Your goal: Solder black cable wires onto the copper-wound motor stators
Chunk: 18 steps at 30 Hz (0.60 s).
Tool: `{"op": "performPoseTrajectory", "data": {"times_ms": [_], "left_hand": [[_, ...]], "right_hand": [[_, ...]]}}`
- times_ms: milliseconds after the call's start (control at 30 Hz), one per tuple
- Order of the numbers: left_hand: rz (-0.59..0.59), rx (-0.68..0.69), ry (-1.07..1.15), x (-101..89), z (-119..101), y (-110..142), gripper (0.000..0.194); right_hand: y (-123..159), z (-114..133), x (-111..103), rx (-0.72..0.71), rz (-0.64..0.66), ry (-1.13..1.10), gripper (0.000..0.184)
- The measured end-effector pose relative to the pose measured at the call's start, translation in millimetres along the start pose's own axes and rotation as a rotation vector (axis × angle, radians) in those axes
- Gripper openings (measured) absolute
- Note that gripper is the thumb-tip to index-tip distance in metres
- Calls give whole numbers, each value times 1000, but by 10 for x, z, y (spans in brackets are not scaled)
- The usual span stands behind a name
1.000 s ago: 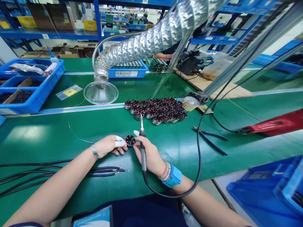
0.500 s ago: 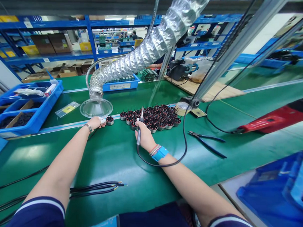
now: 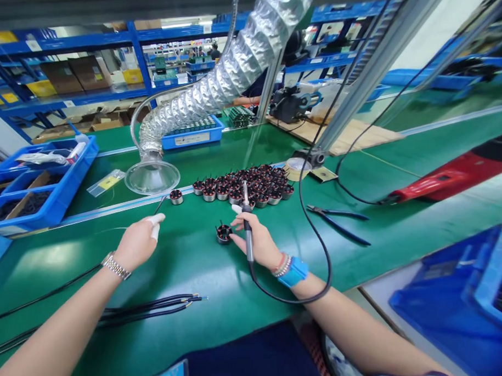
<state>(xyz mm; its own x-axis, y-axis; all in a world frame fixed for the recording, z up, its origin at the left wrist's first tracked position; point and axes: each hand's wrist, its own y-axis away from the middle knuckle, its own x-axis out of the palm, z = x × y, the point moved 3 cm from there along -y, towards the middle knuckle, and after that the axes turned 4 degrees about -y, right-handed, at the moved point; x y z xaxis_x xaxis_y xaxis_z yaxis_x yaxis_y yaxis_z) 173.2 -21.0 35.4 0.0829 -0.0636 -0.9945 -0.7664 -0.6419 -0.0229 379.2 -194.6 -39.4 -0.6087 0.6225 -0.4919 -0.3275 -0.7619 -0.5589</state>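
My right hand [image 3: 253, 240] grips a soldering iron [image 3: 247, 232] upright, its tip pointing away from me. Beside that hand's fingers, a small round wound motor [image 3: 223, 233] stands on the green mat, its short leads sticking up. My left hand [image 3: 136, 245], with white finger cots on, hovers over the mat and holds nothing. Nearest to it is a single motor [image 3: 176, 196] by the metal strip. Several similar motors [image 3: 242, 185] stand packed together beyond my right hand. Black wires with bared ends [image 3: 144, 309] lie under my left forearm.
A glass-like fume hood on a foil duct [image 3: 152, 178] hangs at the back. A blue compartment tray [image 3: 40, 184] sits at left. Side cutters [image 3: 338, 220] and a red tool [image 3: 448, 178] lie at right. A blue crate [image 3: 456, 296] stands at lower right.
My left hand has drawn back from the single motor toward me. My right hand has moved nearer with the iron, and a motor now shows on the mat beside it.
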Motion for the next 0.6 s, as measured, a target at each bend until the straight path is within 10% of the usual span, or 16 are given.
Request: {"op": "performPoseTrajectory", "data": {"times_ms": [267,600], "left_hand": [[402,30,633,270,-566,206,34],[520,-133,916,368,-886,184,34]], "right_hand": [[157,151,160,39,124,-23,54],[583,377,117,-62,137,-138,51]]}}
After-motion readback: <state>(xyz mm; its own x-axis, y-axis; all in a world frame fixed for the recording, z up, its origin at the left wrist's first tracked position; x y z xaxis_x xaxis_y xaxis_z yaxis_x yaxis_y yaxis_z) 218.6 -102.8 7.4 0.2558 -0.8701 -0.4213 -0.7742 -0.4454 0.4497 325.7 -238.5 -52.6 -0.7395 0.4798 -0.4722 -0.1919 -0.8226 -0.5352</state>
